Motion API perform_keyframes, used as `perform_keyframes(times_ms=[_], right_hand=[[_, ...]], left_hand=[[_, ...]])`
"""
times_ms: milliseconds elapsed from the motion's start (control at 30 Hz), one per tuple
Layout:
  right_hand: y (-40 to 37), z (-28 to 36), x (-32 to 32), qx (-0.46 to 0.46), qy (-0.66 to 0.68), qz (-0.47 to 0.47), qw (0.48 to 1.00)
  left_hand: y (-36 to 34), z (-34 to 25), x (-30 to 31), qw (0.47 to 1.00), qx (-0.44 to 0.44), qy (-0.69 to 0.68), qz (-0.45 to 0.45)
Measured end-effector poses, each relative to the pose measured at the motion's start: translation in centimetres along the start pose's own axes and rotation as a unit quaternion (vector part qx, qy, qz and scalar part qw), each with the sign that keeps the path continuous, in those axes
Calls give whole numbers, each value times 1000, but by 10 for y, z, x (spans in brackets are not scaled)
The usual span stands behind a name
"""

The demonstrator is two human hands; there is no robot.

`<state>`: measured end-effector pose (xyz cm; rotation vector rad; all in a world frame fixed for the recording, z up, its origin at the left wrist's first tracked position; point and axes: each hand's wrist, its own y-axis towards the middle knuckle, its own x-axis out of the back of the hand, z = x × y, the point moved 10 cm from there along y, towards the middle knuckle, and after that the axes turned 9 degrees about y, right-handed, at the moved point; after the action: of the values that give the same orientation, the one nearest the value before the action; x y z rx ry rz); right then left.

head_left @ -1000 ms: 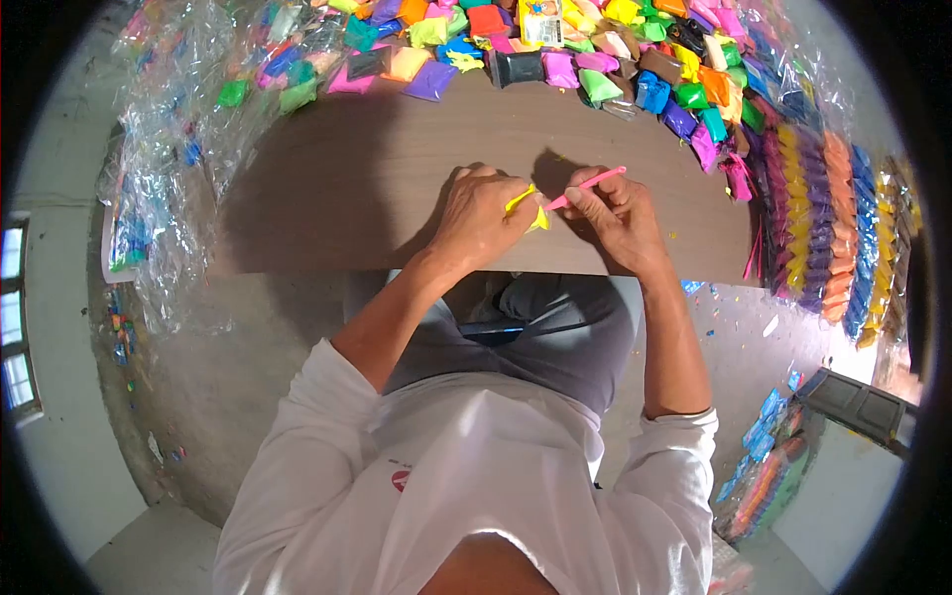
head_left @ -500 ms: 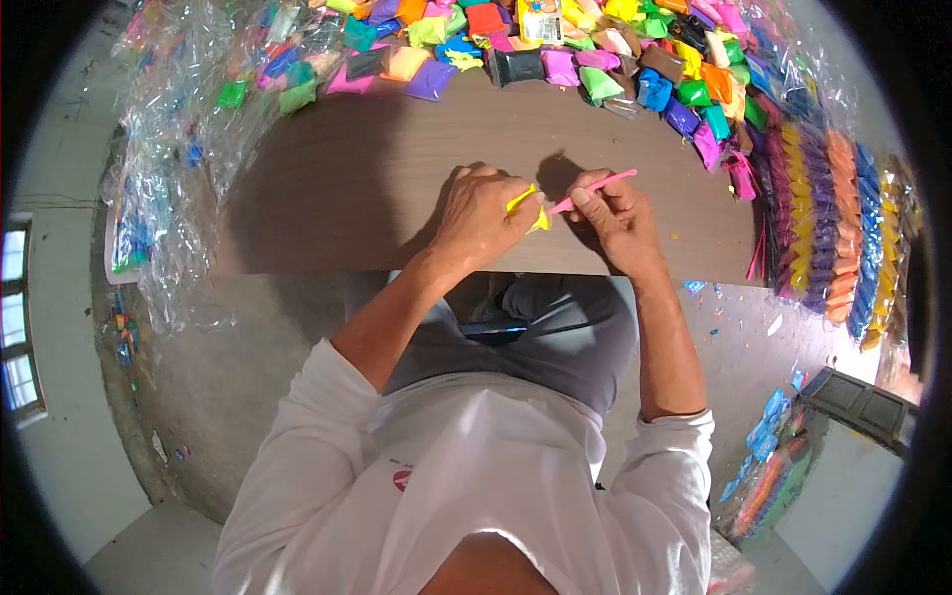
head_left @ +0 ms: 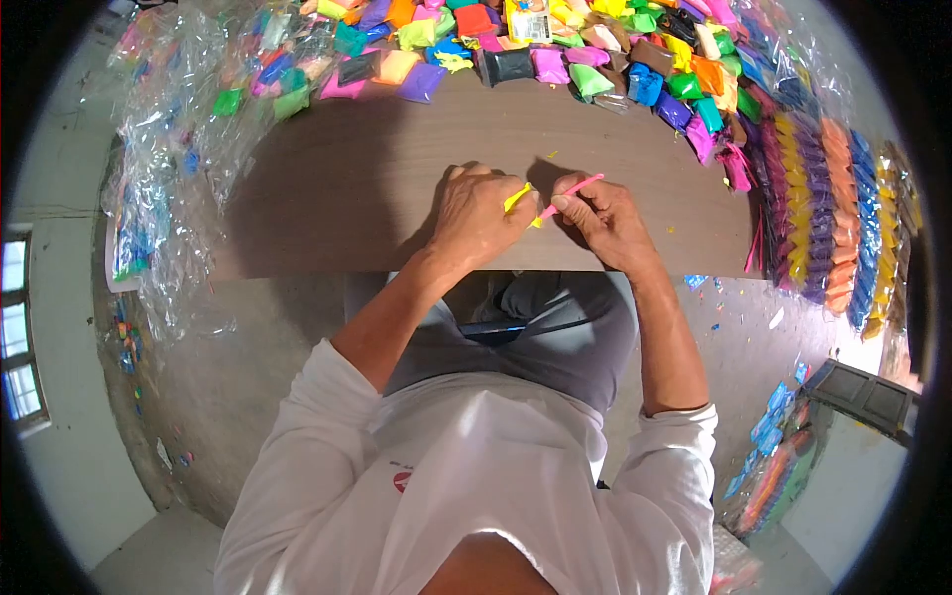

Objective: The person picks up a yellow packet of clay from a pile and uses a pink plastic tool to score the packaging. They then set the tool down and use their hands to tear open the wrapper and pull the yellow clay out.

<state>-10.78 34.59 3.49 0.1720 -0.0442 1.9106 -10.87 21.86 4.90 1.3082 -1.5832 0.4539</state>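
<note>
My left hand [head_left: 474, 213] is closed around a small yellow lump of clay [head_left: 518, 199] over the near part of the brown table [head_left: 357, 188]. My right hand [head_left: 600, 218] grips a thin pink stick tool [head_left: 572, 192], its lower tip touching the yellow clay between the two hands. Both hands hover close together just above the table's front edge.
Many small bags of coloured clay [head_left: 555, 50] crowd the table's far edge. Stacked rows of coloured packs [head_left: 823, 208] run down the right side. Crumpled clear plastic bags [head_left: 169, 149] pile at the left. More packs lie on the floor [head_left: 773, 466] at lower right.
My right hand has shifted a little left and nearer to my left hand, and the pink stick has tilted lower. The view has tipped slightly.
</note>
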Motion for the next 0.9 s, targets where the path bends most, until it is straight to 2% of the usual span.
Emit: perform_keyframes(times_ms=[133, 200, 300, 533, 600, 800, 900], right_hand=[[0, -4, 1, 1, -16, 20, 1000], [1, -16, -2, -49, 68, 55, 995], [6, -30, 8, -60, 124, 0, 990], [4, -15, 0, -56, 68, 27, 996], [2, -16, -4, -94, 47, 53, 993], [7, -13, -9, -95, 91, 102, 986], [7, -18, 1, -109, 109, 53, 987]], left_hand=[[0, -1, -1, 1000, 0, -1, 5], [0, -1, 0, 1000, -3, -9, 3], [0, -1, 0, 1000, -4, 0, 1], [0, 0, 0, 1000, -1, -2, 6], [-1, -1, -2, 1000, -5, -3, 6], [-1, -3, 2, 1000, -10, -3, -5], [-1, -3, 1, 1000, -3, -5, 8]])
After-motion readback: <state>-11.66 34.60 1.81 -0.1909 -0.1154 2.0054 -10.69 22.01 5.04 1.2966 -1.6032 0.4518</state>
